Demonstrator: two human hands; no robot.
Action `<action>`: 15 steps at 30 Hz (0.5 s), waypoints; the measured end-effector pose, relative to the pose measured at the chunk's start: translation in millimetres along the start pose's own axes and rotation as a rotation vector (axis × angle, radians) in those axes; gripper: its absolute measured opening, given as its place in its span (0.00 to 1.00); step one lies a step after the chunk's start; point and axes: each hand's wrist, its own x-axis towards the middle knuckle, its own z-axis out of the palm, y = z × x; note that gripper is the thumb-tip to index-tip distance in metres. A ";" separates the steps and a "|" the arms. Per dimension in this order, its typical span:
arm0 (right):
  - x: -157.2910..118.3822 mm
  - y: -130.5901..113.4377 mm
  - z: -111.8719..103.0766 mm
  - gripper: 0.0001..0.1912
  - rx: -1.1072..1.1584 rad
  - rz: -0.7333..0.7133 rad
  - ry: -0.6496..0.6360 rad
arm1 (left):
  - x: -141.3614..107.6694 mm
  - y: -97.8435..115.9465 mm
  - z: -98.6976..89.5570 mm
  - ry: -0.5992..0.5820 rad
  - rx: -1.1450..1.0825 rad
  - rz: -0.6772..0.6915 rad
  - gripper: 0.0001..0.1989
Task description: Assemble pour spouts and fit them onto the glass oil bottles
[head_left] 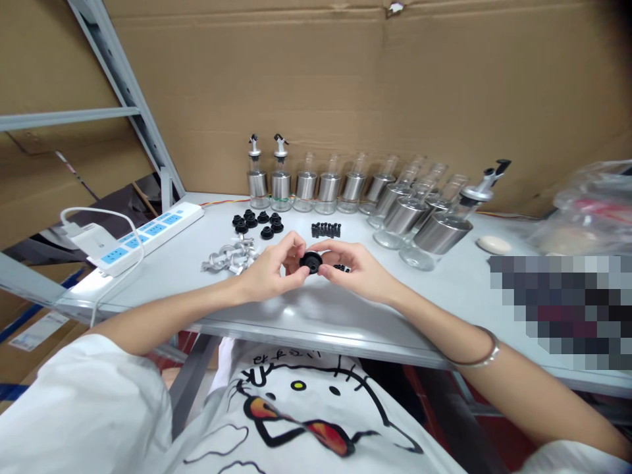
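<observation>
Between the fingertips of both hands is a round black stopper [311, 263], its ringed face toward me. My left hand [276, 266] pinches its left side, and my right hand [353, 266] grips its right side. Several black stoppers [267, 232] lie in a group beyond my left hand. Silvery spout parts [230, 257] are heaped just left of that hand. A row of small black pieces [326, 230] sits beyond my hands, and more small black pieces [342, 268] are partly hidden by my right fingers.
Glass bottles with metal sleeves [329, 187] line the back; three carry pourers. A white power strip [148, 234] with a plugged-in charger lies left on the grey table [296, 309]. At right are a whitish oval object [494, 245], plastic bags [592, 210] and a pixelated area.
</observation>
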 end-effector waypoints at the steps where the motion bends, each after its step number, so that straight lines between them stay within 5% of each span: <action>1: 0.1 -0.3 -0.1 0.15 -0.002 -0.004 -0.002 | 0.0 -0.2 -0.1 0.002 0.008 -0.001 0.11; 15: -2.1 0.1 3.5 0.16 0.038 0.027 -0.121 | -1.9 1.3 2.4 -0.010 0.108 -0.039 0.13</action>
